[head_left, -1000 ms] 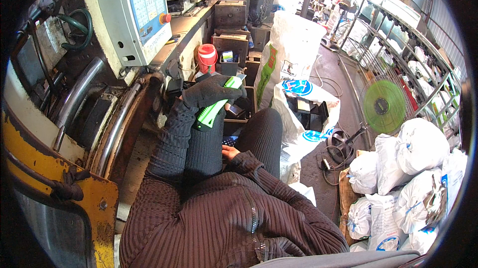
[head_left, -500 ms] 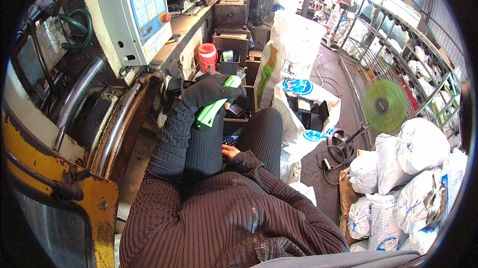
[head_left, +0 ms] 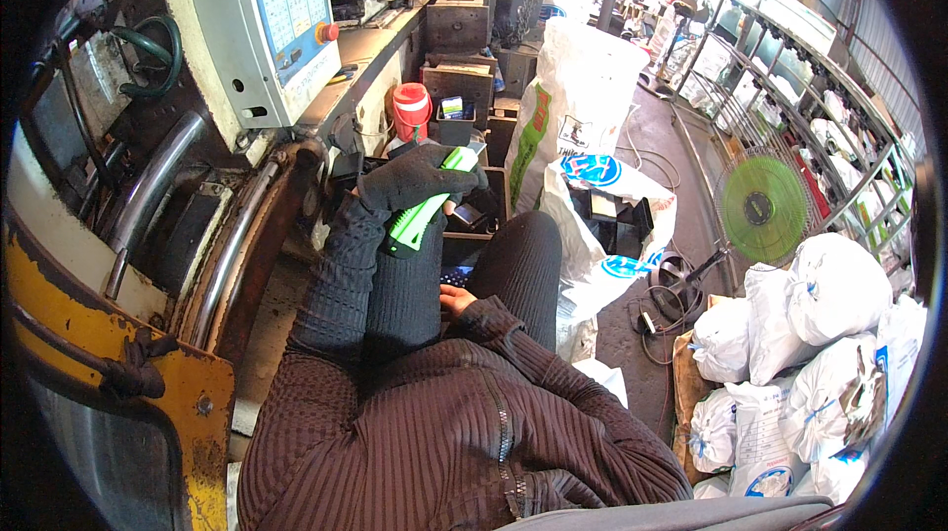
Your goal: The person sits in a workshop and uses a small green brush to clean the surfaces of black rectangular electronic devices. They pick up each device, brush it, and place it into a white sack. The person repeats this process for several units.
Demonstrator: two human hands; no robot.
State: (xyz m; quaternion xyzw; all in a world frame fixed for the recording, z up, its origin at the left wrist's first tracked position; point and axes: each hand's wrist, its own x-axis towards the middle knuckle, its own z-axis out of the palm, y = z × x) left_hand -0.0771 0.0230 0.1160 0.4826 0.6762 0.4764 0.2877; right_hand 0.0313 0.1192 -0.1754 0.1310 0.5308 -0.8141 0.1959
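Note:
My left hand (head_left: pixel 410 179), in a dark grey glove, is closed around a long bright green plastic piece (head_left: pixel 423 218). The piece slants over my left thigh, its ridged lower end toward me and its upper end poking out past the fingers. A bare fingertip shows beneath it. My right hand (head_left: pixel 456 300) lies low between my thighs, bare, with its fingers loosely extended and partly covered by the sleeve and leg. I see nothing in it. Beyond my knees, dark parts (head_left: pixel 472 220) sit in a bin, partly hidden by the left hand.
At the left stands a machine with a control panel (head_left: pixel 286 28) and a yellow metal guard (head_left: pixel 202 413). A red bucket (head_left: pixel 411 112) is ahead. To the right are an open white sack (head_left: pixel 583 205) of black parts, a green fan (head_left: pixel 760 207) and piled white bags (head_left: pixel 839 289).

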